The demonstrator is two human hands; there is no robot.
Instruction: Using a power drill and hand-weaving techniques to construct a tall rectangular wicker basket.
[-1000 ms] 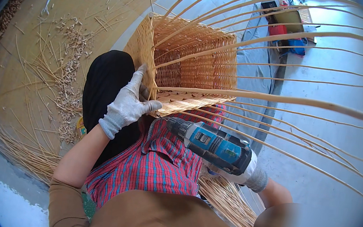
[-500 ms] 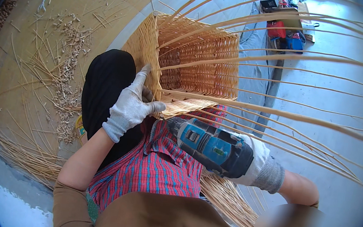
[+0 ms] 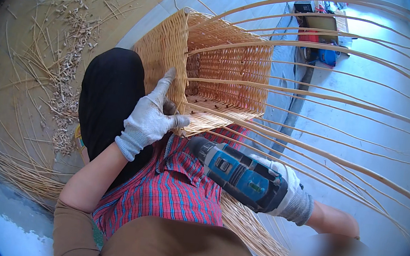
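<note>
A woven wicker basket (image 3: 160,45) lies on its side across my lap, its open mouth turned to the right. Long uncut willow rods (image 3: 315,147) stick out from its rim and run to the right. My left hand (image 3: 149,117), in a pale work glove, grips the basket's near lower corner, fingers on the outer wall and thumb toward the rim. In my right hand (image 3: 288,181), also gloved, is a blue and black cordless drill (image 3: 245,176). Its chuck points at that same corner, close to the left thumb; whether the bit touches the wicker I cannot tell.
Loose rods and short cut ends (image 3: 70,75) litter the floor on the left. Bundles of willow rods (image 3: 253,231) lie at the lower left and beneath my right side. Behind the basket, a low table (image 3: 322,24) holds assorted items, with red and blue things beside it.
The basket has turned slightly, showing more of its outer wall, and its rods have shifted in view. The drill has dropped a little, its chuck further from the corner. My left hand keeps its grip.
</note>
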